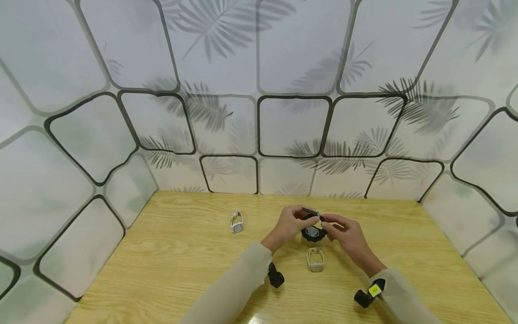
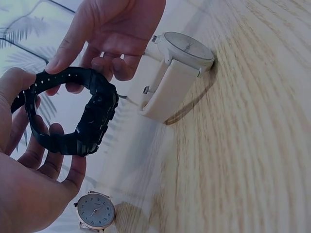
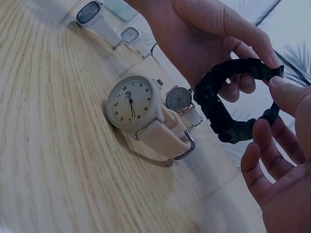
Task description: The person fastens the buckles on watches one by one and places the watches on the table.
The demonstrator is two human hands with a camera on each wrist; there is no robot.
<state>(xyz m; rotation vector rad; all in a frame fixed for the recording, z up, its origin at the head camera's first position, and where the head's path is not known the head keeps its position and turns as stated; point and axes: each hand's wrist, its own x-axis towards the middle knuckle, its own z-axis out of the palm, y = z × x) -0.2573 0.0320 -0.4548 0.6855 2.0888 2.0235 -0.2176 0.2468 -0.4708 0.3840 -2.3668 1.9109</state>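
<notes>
A chunky black wristwatch (image 1: 312,232) is held between both hands, its strap curved into a loop and its dial facing away from the hands. My left hand (image 1: 290,224) pinches one end of the strap, with its lower fingers round the band in the left wrist view. My right hand (image 1: 349,235) pinches the strap near the buckle, thumb and fingertips meeting the left fingertips there. Nearest below the hands, a cream-strapped watch (image 1: 316,266) with a round white dial (image 3: 131,104) stands on its side on the table.
A white watch with a squarish face (image 1: 237,227) stands on the wooden table (image 1: 182,261) to the left. Past the cream watch, the right wrist view has a smaller rose-gold-rimmed watch (image 3: 179,99). Patterned cloth walls (image 1: 291,126) enclose the table's back and sides.
</notes>
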